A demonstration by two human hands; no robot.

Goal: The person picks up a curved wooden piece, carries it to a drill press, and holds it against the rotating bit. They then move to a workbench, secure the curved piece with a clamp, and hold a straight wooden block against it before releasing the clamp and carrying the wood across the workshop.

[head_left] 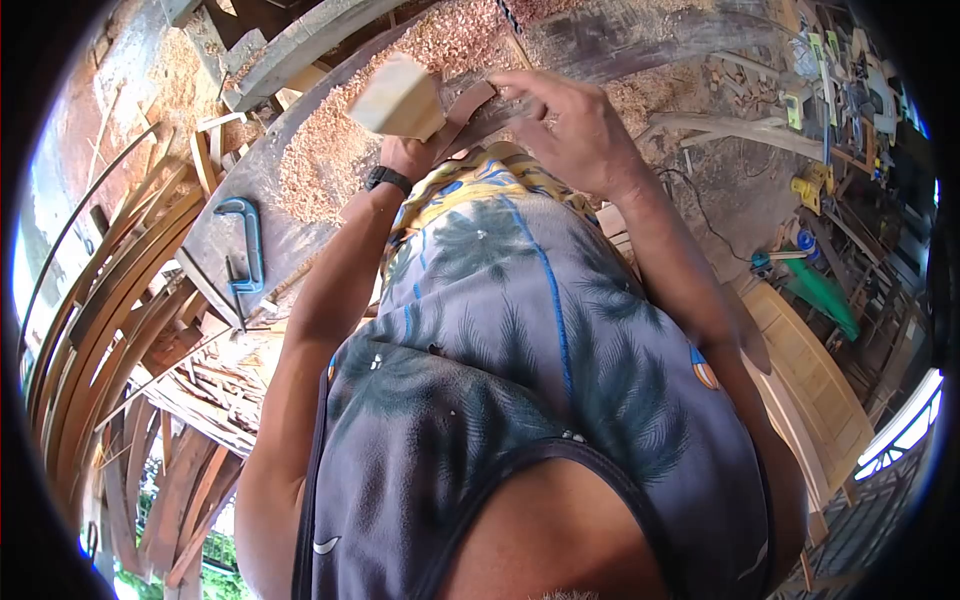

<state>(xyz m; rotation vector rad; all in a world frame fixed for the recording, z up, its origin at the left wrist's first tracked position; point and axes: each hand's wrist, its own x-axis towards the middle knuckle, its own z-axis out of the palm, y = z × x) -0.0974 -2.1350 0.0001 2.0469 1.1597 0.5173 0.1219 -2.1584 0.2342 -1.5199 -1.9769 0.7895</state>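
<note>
My left hand [404,157], with a dark watch at the wrist, is closed around the lower end of a pale, angular wooden block [400,98]. A reddish-brown flat strip [468,104] runs from beside that hand toward the right. My right hand [578,132] is raised with fingers bent and apart, its index fingertip close to the strip's far end. Nothing shows between the right thumb and fingers. Both hands are over the workbench [600,50], just in front of my body.
Wood shavings [322,160] cover much of the bench. A blue C-clamp [247,245] lies at the left, near curved wooden strips [120,300]. At the right are a pale wooden panel [815,370], a cable [715,225], a green object [822,295] and several tools.
</note>
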